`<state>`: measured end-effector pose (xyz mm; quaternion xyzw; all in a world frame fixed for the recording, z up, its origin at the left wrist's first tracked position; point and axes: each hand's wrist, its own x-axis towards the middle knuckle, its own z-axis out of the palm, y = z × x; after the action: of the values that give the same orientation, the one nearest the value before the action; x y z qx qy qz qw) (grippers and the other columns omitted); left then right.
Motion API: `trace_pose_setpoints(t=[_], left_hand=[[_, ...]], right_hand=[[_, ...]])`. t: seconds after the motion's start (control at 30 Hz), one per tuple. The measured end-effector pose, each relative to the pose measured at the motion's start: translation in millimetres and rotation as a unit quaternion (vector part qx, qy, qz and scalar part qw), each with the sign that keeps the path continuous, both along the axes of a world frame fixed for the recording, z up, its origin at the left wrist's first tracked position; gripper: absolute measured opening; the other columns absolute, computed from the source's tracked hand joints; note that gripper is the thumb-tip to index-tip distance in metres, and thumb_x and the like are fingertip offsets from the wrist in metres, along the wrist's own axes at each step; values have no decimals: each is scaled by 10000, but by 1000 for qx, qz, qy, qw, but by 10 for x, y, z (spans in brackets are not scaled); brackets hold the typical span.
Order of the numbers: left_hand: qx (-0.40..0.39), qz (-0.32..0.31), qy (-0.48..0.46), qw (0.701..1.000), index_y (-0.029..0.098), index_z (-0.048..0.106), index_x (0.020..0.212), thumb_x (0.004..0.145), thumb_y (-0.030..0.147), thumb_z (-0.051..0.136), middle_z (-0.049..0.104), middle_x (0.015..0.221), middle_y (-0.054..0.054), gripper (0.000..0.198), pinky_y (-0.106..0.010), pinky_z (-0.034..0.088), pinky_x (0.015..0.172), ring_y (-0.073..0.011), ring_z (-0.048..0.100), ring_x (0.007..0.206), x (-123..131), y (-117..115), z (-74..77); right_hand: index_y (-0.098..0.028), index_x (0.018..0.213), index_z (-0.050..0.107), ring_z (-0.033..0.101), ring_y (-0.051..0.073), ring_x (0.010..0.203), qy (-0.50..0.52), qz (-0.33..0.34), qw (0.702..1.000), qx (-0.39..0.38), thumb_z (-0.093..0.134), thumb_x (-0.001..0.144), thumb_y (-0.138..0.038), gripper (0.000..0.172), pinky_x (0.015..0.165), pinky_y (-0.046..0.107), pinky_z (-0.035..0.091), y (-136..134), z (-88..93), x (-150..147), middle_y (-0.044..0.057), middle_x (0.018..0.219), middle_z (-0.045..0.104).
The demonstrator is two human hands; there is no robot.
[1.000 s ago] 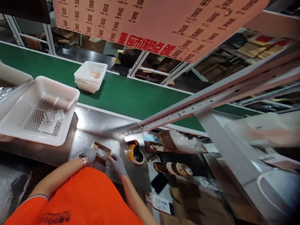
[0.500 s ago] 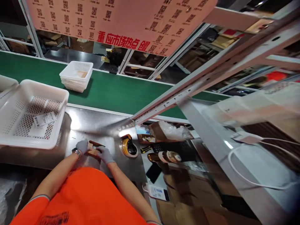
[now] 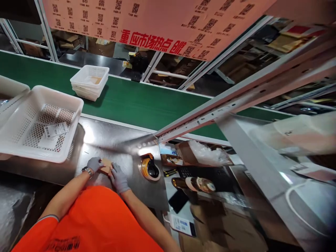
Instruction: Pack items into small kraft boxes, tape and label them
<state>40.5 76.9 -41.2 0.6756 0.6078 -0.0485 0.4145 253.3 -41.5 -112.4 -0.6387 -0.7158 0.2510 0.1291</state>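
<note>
Between my hands sits a small brown cardboard box [image 3: 106,166] on the metal tabletop. My left hand [image 3: 93,163], in a grey glove with a watch at the wrist, grips the box's left side. On its right side, my right hand [image 3: 119,177], gloved too, presses with its fingers together. The box's top looks flat and closed. A tape dispenser [image 3: 150,168] with a yellow roll stands on the metal to the right of my hands. To the left, a large white plastic basket [image 3: 77,120] holds printed paper slips [image 3: 56,130].
Beyond the tabletop runs a green conveyor belt [image 3: 136,103] carrying stacked white baskets [image 3: 86,93]. A slanted metal post [image 3: 183,127] rises at right. Near it lie a bottle [image 3: 194,183], a keyboard [image 3: 223,176], a black phone [image 3: 178,200] and a cardboard tray with plastic bags [image 3: 204,152].
The box's raised flaps have been folded down, and its top now looks flat. My right hand has shifted onto its right side. The whole view has swung slightly left.
</note>
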Motion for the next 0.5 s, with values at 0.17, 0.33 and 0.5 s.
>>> trace_pose_setpoints(t=[0.17, 0.33, 0.5], left_hand=[[-1, 12, 8, 1000, 173, 885, 1274, 1110, 397, 665, 874, 1314, -134, 354, -262, 530, 842, -214, 812, 1132, 13, -82, -74], [12, -7, 44, 999, 183, 926, 1203, 1075, 378, 671, 887, 1260, -153, 346, -284, 502, 809, -267, 816, 1117, 74, 1, -19], [9, -12, 54, 998, 154, 928, 1176, 1039, 372, 739, 890, 1192, -164, 319, -297, 484, 802, -270, 803, 1077, 134, 123, 45]], right_hand=[[-183, 1469, 768, 639, 368, 1534, 21, -1, 997, 75, 710, 983, -166, 490, 1325, 638, 521, -35, -214, -72, 219, 1646, 686], [-196, 1561, 690, 684, 331, 1451, 32, -92, 978, 184, 629, 1051, -326, 530, 1206, 551, 627, -32, -171, 324, 215, 1603, 699], [0, 1713, 445, 589, 505, 1495, -74, -410, 896, 156, 660, 991, -517, 914, 1214, 720, 504, -145, 91, 1263, 399, 1597, 596]])
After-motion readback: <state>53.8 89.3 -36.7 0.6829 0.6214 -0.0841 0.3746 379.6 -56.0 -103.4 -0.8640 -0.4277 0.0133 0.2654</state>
